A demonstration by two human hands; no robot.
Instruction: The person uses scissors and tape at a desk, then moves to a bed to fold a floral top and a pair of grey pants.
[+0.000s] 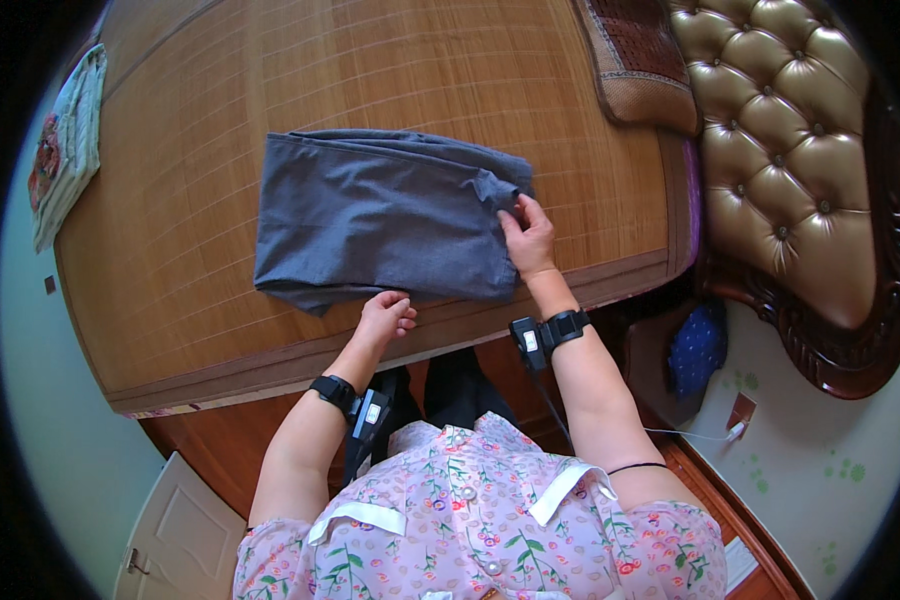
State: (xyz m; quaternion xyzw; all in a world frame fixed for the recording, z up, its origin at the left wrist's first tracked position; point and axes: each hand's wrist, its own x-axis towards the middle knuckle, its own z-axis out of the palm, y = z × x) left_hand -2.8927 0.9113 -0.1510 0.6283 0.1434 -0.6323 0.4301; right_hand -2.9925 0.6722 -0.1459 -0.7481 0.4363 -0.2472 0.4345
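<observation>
A folded grey garment (382, 214), its exact kind unclear, lies on a woven sleeping mat (217, 112) that covers a bed. At the garment's right end, my right hand (531, 234) grips a raised, crumpled corner between thumb and fingers. My left hand (388, 313) is by the near edge of the cloth, with its fingers curled in and nothing visible in them. Whether its knuckles touch the cloth is hard to tell. Several layers show along the garment's far edge, and a small corner hangs out at the near left.
A tufted gold headboard (780, 161) with a carved wooden frame stands at the right, beside a woven pillow (645, 82). Folded bedding (67, 150) rests at the bed's left edge. A blue cushion (697, 349) and a plugged-in white cable (733, 432) are at lower right.
</observation>
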